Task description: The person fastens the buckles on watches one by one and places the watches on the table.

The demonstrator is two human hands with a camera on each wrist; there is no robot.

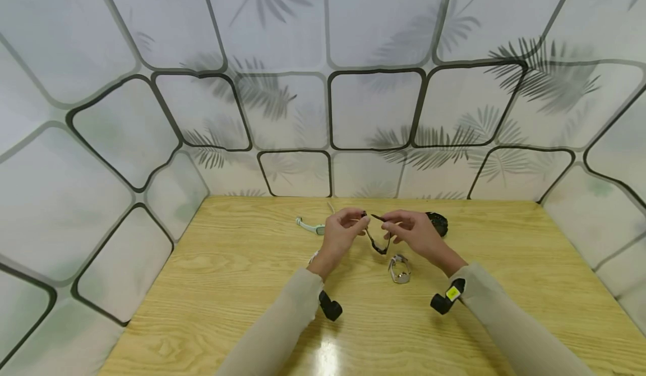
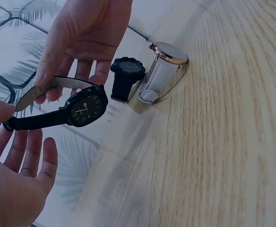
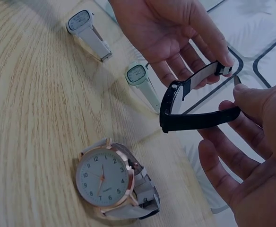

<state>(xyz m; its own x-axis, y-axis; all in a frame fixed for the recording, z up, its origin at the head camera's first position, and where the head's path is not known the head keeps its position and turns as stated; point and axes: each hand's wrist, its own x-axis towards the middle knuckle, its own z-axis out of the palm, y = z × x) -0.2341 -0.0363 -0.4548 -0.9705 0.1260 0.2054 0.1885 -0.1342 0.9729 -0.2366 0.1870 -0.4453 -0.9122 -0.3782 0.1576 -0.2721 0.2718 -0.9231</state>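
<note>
A black wristwatch (image 2: pixel 87 106) with a black square-rounded dial hangs above the table between both hands, its strap unfastened. My left hand (image 1: pixel 340 234) pinches the strap's buckle end between thumb and fingers. The strap's other, tapered end is held by my right hand (image 1: pixel 416 233), thumb against it. The two strap ends stand close to each other, and the case droops lowest. Below the hands lies a rose-gold watch (image 3: pixel 102 177) with a pale strap and a white numbered dial.
A mint-green watch (image 3: pixel 137 74) and a white watch (image 3: pixel 80 21) lie on the left. Behind my right hand is a chunky black watch (image 1: pixel 438 224). All rest on the wooden table (image 1: pixel 212 286). A patterned curtain (image 1: pixel 373 112) surrounds the table's back and sides.
</note>
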